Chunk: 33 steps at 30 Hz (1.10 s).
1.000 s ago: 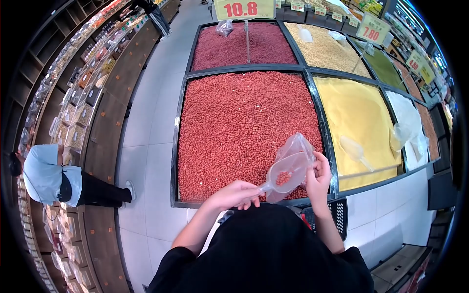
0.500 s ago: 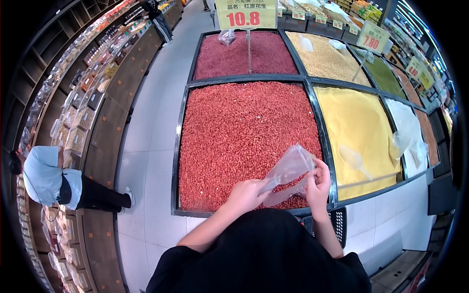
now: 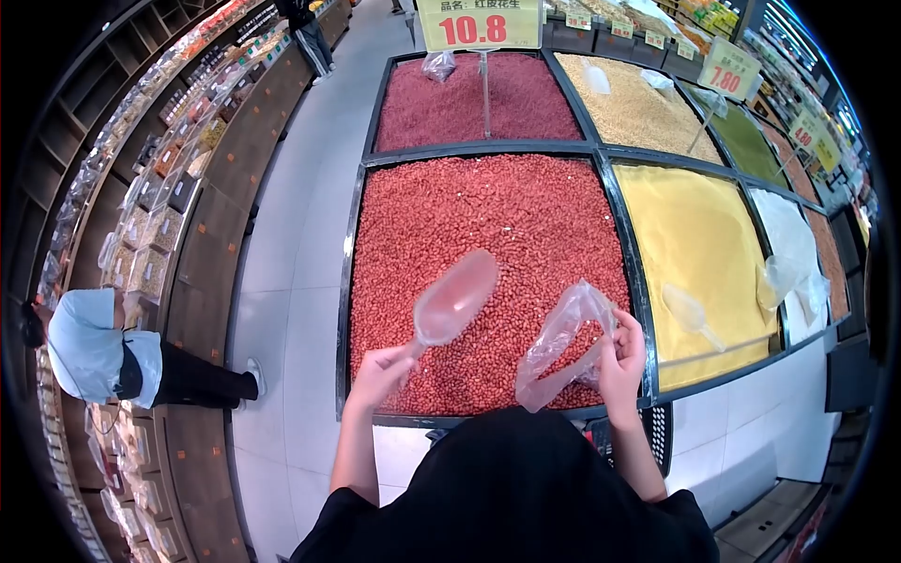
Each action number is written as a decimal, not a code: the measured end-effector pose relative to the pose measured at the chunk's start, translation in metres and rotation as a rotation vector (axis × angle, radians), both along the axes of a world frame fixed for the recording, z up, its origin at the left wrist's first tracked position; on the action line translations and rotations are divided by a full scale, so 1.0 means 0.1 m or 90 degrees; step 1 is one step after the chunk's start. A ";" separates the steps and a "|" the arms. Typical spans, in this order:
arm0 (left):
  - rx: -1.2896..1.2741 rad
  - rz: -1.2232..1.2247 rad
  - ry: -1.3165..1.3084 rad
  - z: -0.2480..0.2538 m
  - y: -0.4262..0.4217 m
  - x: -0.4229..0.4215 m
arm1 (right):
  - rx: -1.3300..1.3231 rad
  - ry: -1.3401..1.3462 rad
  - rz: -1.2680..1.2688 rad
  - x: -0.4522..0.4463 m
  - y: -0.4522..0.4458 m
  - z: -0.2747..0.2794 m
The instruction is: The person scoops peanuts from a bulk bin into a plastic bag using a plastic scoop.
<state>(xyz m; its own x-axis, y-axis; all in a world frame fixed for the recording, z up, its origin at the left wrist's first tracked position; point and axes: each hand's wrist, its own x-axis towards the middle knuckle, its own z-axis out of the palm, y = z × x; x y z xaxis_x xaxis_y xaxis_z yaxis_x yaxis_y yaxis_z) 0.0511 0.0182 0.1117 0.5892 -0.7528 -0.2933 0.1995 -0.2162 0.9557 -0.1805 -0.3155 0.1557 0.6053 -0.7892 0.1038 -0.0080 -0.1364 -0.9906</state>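
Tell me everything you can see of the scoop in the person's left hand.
The scoop is translucent and whitish, and looks like plastic. It has a long, deep bowl with a rounded far end, narrowing to a slim handle. The left hand grips the handle, partly hiding it. The bowl points forward and to the right, over the bin of red kernels. A reddish tint shows in it, but no distinct kernels; I can't tell whether its underside touches the heap.

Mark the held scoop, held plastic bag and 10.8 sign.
Held scoop (image 3: 457,297), head view: middle of its bowl.
Held plastic bag (image 3: 552,338), head view: its side film.
10.8 sign (image 3: 481,25), head view: printed face.
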 end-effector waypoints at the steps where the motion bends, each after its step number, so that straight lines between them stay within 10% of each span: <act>1: 0.023 0.117 -0.016 -0.11 0.00 0.05 | 0.005 0.006 0.002 -0.01 0.01 0.00; 11: 0.050 0.518 -0.218 -1.26 -0.19 0.99 | 0.024 0.026 0.000 0.02 0.04 -0.06; 33: 0.041 0.461 -0.135 -1.49 -0.37 0.92 | -0.022 0.054 -0.013 0.04 0.06 -0.14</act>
